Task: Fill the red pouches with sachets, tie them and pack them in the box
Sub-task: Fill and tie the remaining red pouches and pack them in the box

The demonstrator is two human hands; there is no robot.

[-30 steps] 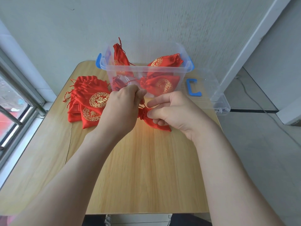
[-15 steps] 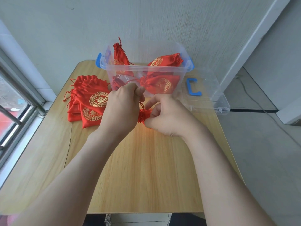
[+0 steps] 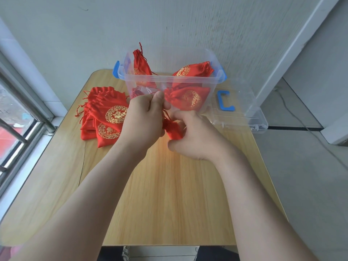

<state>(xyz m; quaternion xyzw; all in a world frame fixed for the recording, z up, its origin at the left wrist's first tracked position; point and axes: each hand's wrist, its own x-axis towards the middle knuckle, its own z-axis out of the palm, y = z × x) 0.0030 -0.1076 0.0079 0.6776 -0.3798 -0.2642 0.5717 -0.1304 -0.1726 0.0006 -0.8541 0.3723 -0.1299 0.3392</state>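
Just in front of the box [image 3: 170, 79], the left hand [image 3: 143, 119] is pinching the drawstring [image 3: 166, 113] while the right hand [image 3: 197, 137] is gripping the red pouch [image 3: 172, 130]. A cord slipping from that pinch is likely risking a loose neck. Spare pouches [image 3: 107, 113] are lying left of the box, its lid [image 3: 243, 115] right; the box's near wall is standing in the way

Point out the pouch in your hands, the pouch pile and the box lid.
held pouch [image 3: 174, 129], head view, bunched red fabric.
pouch pile [image 3: 116, 114], head view, top pouch's gold emblem.
box lid [image 3: 244, 113], head view, clear flat panel.
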